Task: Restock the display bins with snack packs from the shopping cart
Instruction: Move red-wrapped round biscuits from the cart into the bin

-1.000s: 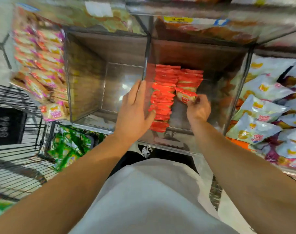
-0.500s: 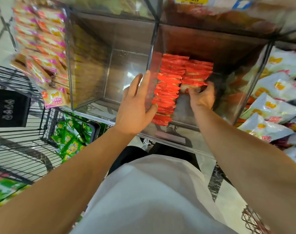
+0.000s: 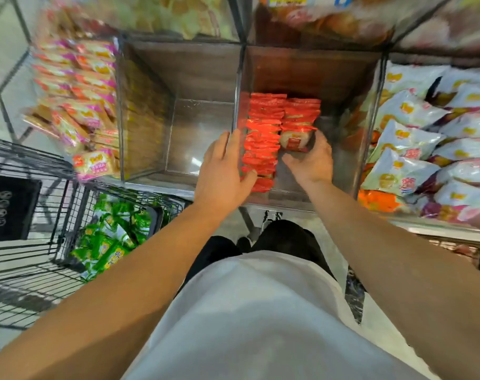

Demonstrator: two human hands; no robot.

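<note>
A clear display bin [image 3: 343, 176] holds two rows of red snack packs [image 3: 263, 138] standing on edge. My right hand [image 3: 311, 160] is inside the bin and grips the front pack [image 3: 296, 139] of the right row, its label face turned up. My left hand [image 3: 222, 174] lies with straight fingers against the divider wall, its thumb touching the left row of red packs. The black wire shopping cart [image 3: 28, 270] stands at lower left with green snack packs [image 3: 110, 237] in it.
An empty clear bin [image 3: 195, 138] is left of the red one. Pink and yellow packs [image 3: 80, 105] fill the far left bin, white packs [image 3: 430, 138] the right one. More stocked bins sit on the shelf above. Orange packs [image 3: 376, 200] lie at lower right.
My right hand has drawn back a little and the front pack of the right row now tilts face up. The left hand stays at the divider. The view shifted downward.
</note>
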